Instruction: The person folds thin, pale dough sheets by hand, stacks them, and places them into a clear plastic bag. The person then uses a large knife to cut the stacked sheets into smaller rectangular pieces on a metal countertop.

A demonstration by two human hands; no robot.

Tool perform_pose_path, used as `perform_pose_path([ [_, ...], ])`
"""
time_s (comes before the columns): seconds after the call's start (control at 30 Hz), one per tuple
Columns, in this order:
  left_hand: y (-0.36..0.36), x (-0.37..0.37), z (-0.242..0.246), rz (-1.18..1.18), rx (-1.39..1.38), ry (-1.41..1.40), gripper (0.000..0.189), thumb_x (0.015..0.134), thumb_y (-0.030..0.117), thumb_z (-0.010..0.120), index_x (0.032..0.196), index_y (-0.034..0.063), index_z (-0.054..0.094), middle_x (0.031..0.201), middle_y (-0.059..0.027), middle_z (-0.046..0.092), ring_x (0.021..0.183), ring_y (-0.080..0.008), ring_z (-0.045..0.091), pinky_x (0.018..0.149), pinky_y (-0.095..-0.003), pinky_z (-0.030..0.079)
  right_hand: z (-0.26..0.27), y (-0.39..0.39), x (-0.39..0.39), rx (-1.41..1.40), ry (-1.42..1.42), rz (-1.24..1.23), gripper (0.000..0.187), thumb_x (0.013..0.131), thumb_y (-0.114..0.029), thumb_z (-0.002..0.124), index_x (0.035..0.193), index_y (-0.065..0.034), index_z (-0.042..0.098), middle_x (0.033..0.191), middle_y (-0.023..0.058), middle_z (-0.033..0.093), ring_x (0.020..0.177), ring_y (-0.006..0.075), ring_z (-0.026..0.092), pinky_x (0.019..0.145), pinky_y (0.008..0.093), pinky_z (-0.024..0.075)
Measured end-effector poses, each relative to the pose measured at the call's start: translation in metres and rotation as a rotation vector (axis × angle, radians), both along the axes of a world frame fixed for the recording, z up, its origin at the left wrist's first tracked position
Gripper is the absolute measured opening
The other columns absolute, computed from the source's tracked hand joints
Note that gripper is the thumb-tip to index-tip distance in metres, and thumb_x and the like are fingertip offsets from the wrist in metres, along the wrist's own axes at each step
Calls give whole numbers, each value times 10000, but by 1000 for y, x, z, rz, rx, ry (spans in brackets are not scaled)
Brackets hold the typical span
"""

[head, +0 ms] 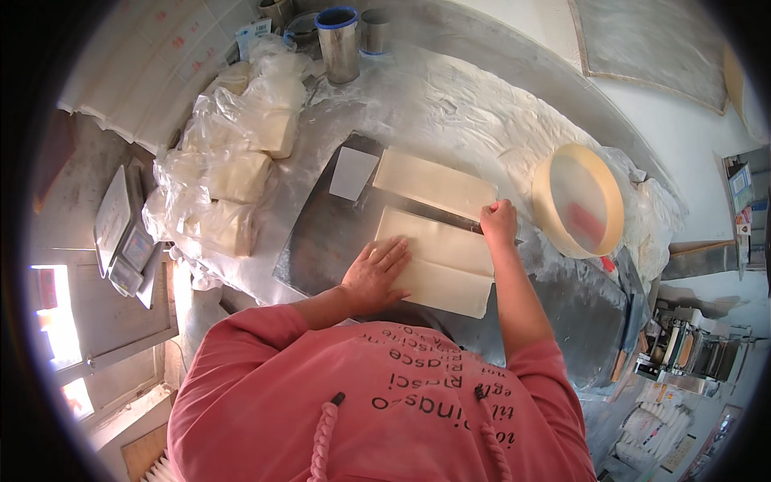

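Observation:
Pale rectangular dough sheets lie on a dark board (pixel 325 241) in front of me. My left hand (pixel 379 271) rests palm down with fingers spread on the left edge of the near dough sheet (pixel 446 259), which has a crosswise line. At that sheet's upper right corner, my right hand (pixel 499 218) is closed around the end of a long thin dark blade or strip (pixel 446 214). This strip lies in the gap below the far dough sheet (pixel 437 181). A small grey rectangular plate or card (pixel 353 173) lies left of the far sheet.
Bagged stacks of dough sheets (pixel 235 175) stand at left, beside a scale (pixel 126 241). A metal cylinder with a blue rim (pixel 338 48) stands behind. Spread flour (pixel 464 102) covers the back. At right are a round sieve (pixel 541 199), plastic sheeting and a roller machine (pixel 683 349).

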State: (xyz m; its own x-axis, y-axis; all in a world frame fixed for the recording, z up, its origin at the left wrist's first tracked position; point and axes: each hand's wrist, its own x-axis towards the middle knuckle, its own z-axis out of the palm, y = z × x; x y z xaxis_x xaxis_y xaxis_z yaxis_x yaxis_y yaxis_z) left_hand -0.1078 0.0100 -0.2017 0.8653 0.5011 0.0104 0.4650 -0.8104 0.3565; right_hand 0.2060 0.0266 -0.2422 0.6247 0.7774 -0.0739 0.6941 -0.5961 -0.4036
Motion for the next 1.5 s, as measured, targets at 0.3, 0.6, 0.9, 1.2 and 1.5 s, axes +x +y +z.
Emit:
perform_pose_path([
  [0.3, 58, 74, -9, 28, 40, -377, 467, 767, 237, 724, 1165, 27, 598, 1323, -181, 510, 1259, -354, 459, 1042, -475, 364, 6, 11, 4, -84, 76, -46, 197, 850, -224, 587, 903, -35, 577, 945, 182, 616, 966, 368, 595, 829, 486, 477],
  [0.6, 87, 129, -34, 183, 4, -254, 628, 838, 335, 685, 1371, 84, 466, 1427, -157, 442, 1392, -332, 329, 1143, -499, 264, 43, 21, -21, 555, 1057, -349, 148, 889, -74, 581, 990, -54, 475, 821, 107, 584, 666, 279, 626, 636, 379, 515],
  [0.9, 193, 51, -6, 525, 27, -152, 328, 777, 92, 588, 1079, 142, 706, 990, -90, 704, 886, -306, 664, 795, -399, 531, 79, -2, -6, 834, 1311, -306, 188, 922, -37, 586, 1108, -36, 556, 819, 34, 545, 677, 171, 560, 667, 345, 506],
  [1.2, 112, 0, 22, 97, 232, -551, 411, 692, 25, 618, 1087, 109, 698, 1145, -85, 674, 1059, -291, 635, 848, -388, 536, 82, -108, -20, 810, 957, -209, 137, 942, -64, 576, 1061, -24, 633, 875, 12, 585, 747, 90, 533, 694, 283, 481],
  [1.5, 18, -44, -25, -42, 205, -420, 368, 690, 31, 636, 1049, 103, 666, 1194, -69, 635, 1173, -293, 583, 903, -423, 502, 0, -191, -56, 470, 349, 23, 81, 890, -69, 595, 960, -50, 631, 759, 43, 611, 642, 118, 556, 616, 286, 465],
])
